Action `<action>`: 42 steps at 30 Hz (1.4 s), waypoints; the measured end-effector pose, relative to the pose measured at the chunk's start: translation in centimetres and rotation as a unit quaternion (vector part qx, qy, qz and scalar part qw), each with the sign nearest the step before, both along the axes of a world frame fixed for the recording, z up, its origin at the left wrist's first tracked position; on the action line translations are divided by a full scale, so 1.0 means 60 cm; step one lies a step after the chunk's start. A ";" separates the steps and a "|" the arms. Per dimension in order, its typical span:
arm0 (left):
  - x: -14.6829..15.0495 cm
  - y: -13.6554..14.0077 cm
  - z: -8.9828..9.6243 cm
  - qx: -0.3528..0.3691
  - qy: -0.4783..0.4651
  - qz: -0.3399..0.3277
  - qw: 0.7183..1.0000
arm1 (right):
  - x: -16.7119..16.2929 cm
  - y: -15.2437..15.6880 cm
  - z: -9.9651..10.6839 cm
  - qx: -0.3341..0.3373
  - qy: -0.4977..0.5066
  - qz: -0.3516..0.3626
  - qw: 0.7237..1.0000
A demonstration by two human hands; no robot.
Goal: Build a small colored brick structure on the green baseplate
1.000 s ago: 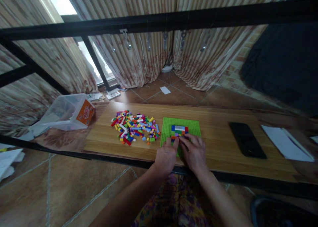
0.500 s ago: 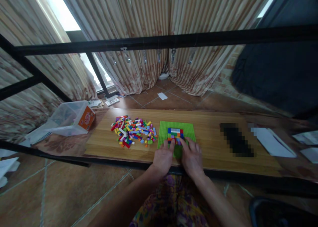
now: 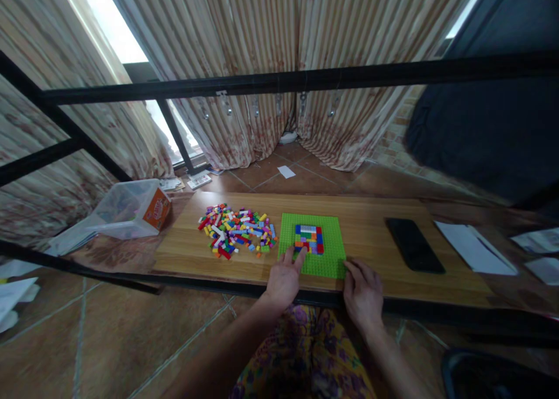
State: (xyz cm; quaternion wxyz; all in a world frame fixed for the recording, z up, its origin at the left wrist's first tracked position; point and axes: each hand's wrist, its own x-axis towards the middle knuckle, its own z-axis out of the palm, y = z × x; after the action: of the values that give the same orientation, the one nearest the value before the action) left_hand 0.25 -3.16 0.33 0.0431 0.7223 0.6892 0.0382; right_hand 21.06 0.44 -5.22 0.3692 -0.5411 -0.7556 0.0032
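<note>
The green baseplate [image 3: 325,265] lies on the wooden board with a compact rectangle of coloured bricks [image 3: 309,236] pressed onto its middle. My left hand [image 3: 282,282] rests over the plate's near left corner, fingers stretched and apart, the index fingertip touching the lower left edge of the bricks. At the near right corner of the plate is my right hand [image 3: 364,291], its fingers loosely bent and fingertips against the edge; nothing shows in it. A spread pile of loose toy bricks [image 3: 238,231] lies left of the plate.
A clear plastic box [image 3: 126,212] with an orange label stands left of the wooden board [image 3: 367,204]. To the right lie a black phone [image 3: 414,244] and white paper [image 3: 476,249]. A black metal rail [image 3: 262,84] crosses beyond the board, in front of curtains [image 3: 244,32].
My right hand has moved off the bricks, rightward to the plate's near right corner. My left hand stays almost where it was. More of the brick rectangle shows.
</note>
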 end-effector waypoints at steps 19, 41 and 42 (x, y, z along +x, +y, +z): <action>0.017 -0.005 0.009 -0.002 -0.001 -0.007 1.000 | 0.008 -0.003 -0.020 0.041 -0.070 -0.008 0.997; -0.120 -0.021 0.017 0.136 -0.111 0.177 0.968 | 0.007 -0.008 -0.026 0.041 -0.087 -0.021 0.995; -0.118 -0.017 0.017 0.137 -0.101 0.179 0.969 | 0.007 -0.008 -0.025 0.041 -0.089 -0.023 0.995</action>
State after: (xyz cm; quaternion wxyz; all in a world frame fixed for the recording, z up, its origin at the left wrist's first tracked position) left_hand -6.83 -4.21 1.33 0.0058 0.5790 0.7873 0.2121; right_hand 21.46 -0.06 -6.69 0.3223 -0.5409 -0.7723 -0.0842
